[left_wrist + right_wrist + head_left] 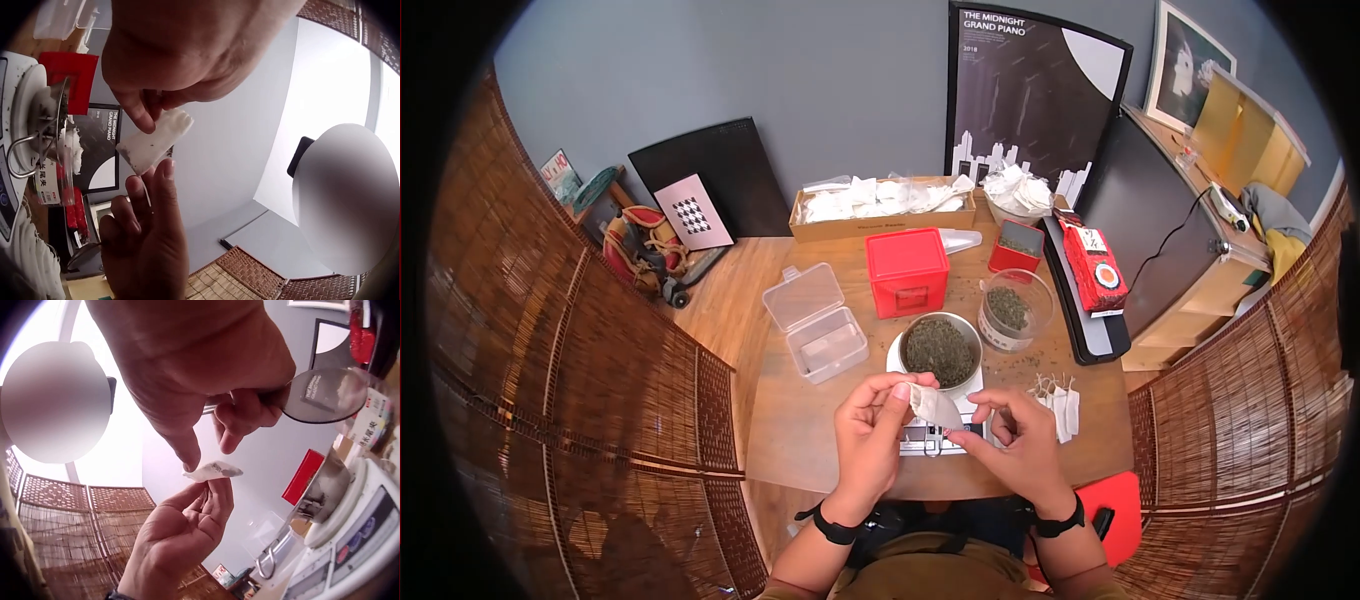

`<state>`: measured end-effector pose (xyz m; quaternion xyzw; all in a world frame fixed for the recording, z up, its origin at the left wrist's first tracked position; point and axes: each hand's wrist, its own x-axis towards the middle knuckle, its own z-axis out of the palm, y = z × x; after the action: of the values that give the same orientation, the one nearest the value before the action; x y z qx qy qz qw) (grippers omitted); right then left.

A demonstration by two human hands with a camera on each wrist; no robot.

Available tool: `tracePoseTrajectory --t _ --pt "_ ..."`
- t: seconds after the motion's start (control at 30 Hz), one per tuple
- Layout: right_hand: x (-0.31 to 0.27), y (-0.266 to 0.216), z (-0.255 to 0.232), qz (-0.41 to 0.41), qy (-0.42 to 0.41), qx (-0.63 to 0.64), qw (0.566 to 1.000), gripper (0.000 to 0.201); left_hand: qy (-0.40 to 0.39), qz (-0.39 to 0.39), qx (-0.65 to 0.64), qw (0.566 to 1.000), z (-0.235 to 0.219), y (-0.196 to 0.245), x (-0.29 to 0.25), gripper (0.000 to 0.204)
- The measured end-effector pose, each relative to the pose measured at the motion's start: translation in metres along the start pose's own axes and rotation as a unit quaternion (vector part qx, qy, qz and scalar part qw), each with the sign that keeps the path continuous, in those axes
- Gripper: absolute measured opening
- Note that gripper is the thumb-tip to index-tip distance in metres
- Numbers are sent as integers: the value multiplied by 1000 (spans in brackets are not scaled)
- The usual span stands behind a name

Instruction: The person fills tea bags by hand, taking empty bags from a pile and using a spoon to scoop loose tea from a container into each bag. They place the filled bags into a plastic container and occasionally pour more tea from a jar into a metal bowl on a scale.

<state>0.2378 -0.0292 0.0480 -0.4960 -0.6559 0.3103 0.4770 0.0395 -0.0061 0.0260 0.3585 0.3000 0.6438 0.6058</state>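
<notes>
A small white drawstring tea bag, with dark bits showing through in the left wrist view, is held above the scale. My left hand pinches its top end between thumb and fingers. At the bag's other end, the thumb and forefinger of my right hand come close to its thin string. Curled fingers of the right hand also grip a metal spoon, its bowl sticking out past the hand. Below, a steel bowl of dried leaves stands on the white kitchen scale.
Filled bags lie at the right. A clear tub of leaves, a red tin and an open plastic box stand around the bowl. Behind are a cardboard tray of white bags and a red packet.
</notes>
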Motion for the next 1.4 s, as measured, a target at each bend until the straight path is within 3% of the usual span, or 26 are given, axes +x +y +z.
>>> tracePoseTrajectory --t 0.17,0.6,0.7,0.8,0.83,0.9,0.97,1.03,1.1,1.17,1.23,1.4 --pt "-10 -1 -7 13 -50 96 994 49 -8 7 30 999 8 8 -17 19" --pt "-16 18 -4 9 -74 147 986 46 -17 -5 133 991 16 10 -31 20" --pt "-7 22 -3 32 -57 169 983 34 18 10 139 990 8 7 -12 20" --pt "2 26 -7 26 77 169 982 13 61 50 167 983 2 2 11 19" --pt "4 28 -9 33 74 166 983 13 79 79 191 975 0 0 18 19" --pt "10 33 -13 -34 125 238 963 24 90 85 204 971 -5 -7 30 18" --pt "18 35 -18 -61 133 168 975 31 88 126 246 957 -10 -16 41 19" --pt "22 32 -22 -99 166 4 981 32 94 139 270 948 -11 -24 48 18" --pt "26 29 -16 -76 155 18 985 29 99 152 293 939 -16 -31 53 18" --pt "30 29 -13 -52 145 32 988 26 64 180 387 902 -25 -39 56 17" --pt "33 30 -13 -37 102 -55 993 19 61 167 379 908 -26 -41 57 17" --pt "40 37 -4 -52 110 -117 986 19 72 132 347 926 -25 -39 59 14"
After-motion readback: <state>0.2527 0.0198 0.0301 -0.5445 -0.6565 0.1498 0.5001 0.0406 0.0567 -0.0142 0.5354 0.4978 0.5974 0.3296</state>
